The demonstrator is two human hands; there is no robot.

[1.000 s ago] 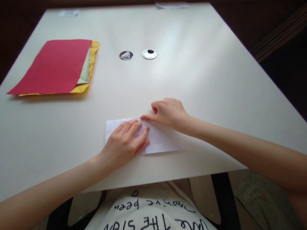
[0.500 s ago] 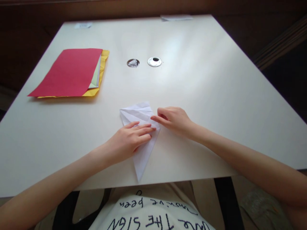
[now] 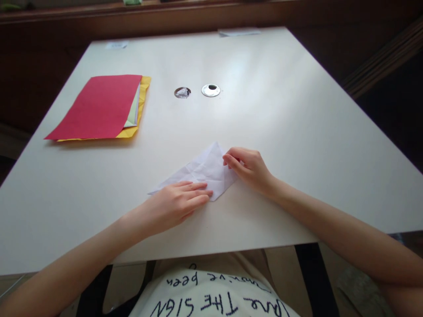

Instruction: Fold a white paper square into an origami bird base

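Note:
A folded white paper [image 3: 203, 171], creased into a pointed shape, lies on the white table [image 3: 264, 132] near its front edge. My left hand [image 3: 175, 203] rests flat on the paper's near-left part, fingers stretched out and pressing it down. My right hand [image 3: 248, 167] is at the paper's right edge, fingers curled and pinching that edge.
A stack of coloured sheets [image 3: 99, 107], red on top over pale green and yellow, lies at the back left. Two round cable holes [image 3: 196, 91] sit mid-table. Small white papers [image 3: 238, 31] lie at the far edge. A dark wooden wall runs behind the table.
The folded paper has been turned on the table: its long point, which faced me, now points left. Both hands stayed on it; the camera view tilted up slightly.

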